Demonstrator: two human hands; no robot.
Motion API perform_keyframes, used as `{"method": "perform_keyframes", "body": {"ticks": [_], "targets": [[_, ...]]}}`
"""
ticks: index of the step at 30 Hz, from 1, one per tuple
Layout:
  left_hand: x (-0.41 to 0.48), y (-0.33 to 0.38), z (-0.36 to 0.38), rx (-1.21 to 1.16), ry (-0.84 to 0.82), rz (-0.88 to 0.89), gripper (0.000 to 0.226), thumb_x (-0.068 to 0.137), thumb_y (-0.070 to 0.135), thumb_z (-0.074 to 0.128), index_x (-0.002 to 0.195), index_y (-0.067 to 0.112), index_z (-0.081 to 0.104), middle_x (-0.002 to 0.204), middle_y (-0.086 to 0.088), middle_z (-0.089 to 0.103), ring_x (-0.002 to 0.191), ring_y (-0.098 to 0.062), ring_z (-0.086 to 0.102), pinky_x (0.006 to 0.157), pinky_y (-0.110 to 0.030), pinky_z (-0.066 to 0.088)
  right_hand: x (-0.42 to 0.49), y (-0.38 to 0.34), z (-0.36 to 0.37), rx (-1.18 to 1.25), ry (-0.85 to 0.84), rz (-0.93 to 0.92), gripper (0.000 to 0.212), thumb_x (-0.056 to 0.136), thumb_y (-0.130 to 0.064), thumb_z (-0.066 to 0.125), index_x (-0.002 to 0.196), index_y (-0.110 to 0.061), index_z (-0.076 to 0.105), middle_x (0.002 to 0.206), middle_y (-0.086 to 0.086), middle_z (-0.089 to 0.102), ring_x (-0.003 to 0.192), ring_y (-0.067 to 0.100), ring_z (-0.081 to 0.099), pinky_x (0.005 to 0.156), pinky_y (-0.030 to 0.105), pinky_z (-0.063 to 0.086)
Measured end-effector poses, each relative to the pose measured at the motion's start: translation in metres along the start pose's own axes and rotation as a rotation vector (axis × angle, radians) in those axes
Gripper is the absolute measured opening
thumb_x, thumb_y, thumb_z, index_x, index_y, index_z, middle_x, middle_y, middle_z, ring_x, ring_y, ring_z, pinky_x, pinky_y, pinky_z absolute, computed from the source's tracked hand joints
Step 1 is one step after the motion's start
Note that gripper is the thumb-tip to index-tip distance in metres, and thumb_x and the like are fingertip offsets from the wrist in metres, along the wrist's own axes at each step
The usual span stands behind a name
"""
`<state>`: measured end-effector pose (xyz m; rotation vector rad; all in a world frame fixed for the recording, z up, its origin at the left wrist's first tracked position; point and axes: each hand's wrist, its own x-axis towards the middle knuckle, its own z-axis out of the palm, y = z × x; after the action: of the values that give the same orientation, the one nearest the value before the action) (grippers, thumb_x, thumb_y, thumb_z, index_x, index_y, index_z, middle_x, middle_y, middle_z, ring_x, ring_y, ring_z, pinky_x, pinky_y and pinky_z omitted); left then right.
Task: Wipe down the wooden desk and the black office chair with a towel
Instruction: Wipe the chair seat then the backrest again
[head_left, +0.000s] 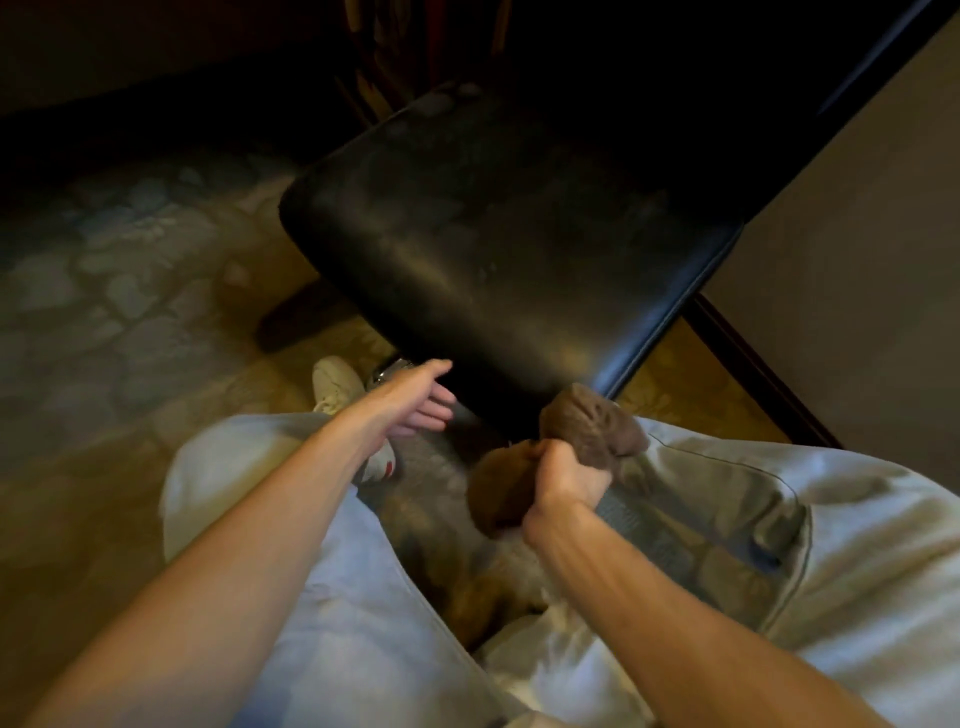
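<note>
Head view. Fingers (551, 451) of right hand (567, 475) curled tight round middle of bunched brown towel (597, 423); one wad sticking out above fist, another below near wrist. Upper wad right at near corner of black office chair (483, 244) seat, touching or just short of it: cannot tell. Fist itself over gap between knees, clear of seat.

Fingers (435, 410) of left hand (410, 397) straight and loosely spread, holding nothing, tips reaching in under near edge of seat; contact with underside not visible. Both forearms bare.

Seat angled across frame, dull sheen and pale smudges on top. Dark chair base leg (296, 317) on floor, left of and below seat; small chrome part (387, 370) just behind left hand. Light trousers (322, 597) on both legs, white shoe (337, 384) on patterned carpet (104, 291) beside base.

Dark straight edge (857, 83) running diagonally past far right side of seat, pale panel (857, 270) below it; whether part of desk, cannot tell.
</note>
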<state>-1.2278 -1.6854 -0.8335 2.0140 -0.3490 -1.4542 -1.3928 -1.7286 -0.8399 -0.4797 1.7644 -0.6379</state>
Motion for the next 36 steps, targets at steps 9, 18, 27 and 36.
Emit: {"method": "perform_keyframes", "body": {"ticks": [9, 18, 27, 36], "targets": [[0.024, -0.020, -0.060, -0.570, 0.631, 0.111, 0.055, 0.105, 0.048, 0.045, 0.151, 0.017, 0.039, 0.147, -0.008, 0.048, 0.133, -0.029, 0.047, 0.111, -0.043, 0.037, 0.059, -0.067, -0.016, -0.174, 0.287, -0.210, 0.081, 0.090, -0.017, 0.065, 0.159, -0.020, 0.023, 0.156, 0.020, 0.037, 0.140, 0.042, 0.041, 0.117, 0.046, 0.033], [0.036, -0.011, -0.067, -0.656, 0.635, 0.132, 0.064, 0.104, 0.062, 0.035, 0.156, 0.024, 0.038, 0.153, -0.001, 0.048, 0.140, -0.023, 0.044, 0.113, -0.039, 0.035, 0.063, -0.099, 0.006, -0.555, 0.256, -0.492, 0.078, 0.087, -0.014, 0.066, 0.153, -0.038, 0.031, 0.165, 0.008, 0.018, 0.144, 0.040, 0.025, 0.118, 0.057, 0.026], [0.029, -0.028, -0.061, -0.620, 0.724, 0.008, 0.075, 0.090, 0.082, 0.031, 0.094, 0.020, 0.073, 0.101, -0.007, 0.075, 0.098, -0.028, 0.068, 0.101, -0.050, 0.051, -0.042, -0.009, 0.093, -0.931, -0.226, -0.725, 0.079, 0.075, -0.020, 0.070, 0.144, -0.041, 0.039, 0.155, 0.004, 0.023, 0.141, 0.035, 0.020, 0.120, 0.059, 0.021], [0.031, -0.026, -0.064, -0.652, 0.586, 0.038, 0.061, 0.103, 0.065, 0.032, 0.099, 0.020, 0.071, 0.104, -0.003, 0.074, 0.099, -0.019, 0.068, 0.090, -0.038, 0.050, 0.028, -0.156, 0.047, -0.600, -0.119, -1.072, 0.088, 0.069, -0.023, 0.064, 0.151, -0.035, 0.036, 0.144, 0.004, 0.052, 0.132, 0.028, 0.048, 0.115, 0.047, 0.039]]}}
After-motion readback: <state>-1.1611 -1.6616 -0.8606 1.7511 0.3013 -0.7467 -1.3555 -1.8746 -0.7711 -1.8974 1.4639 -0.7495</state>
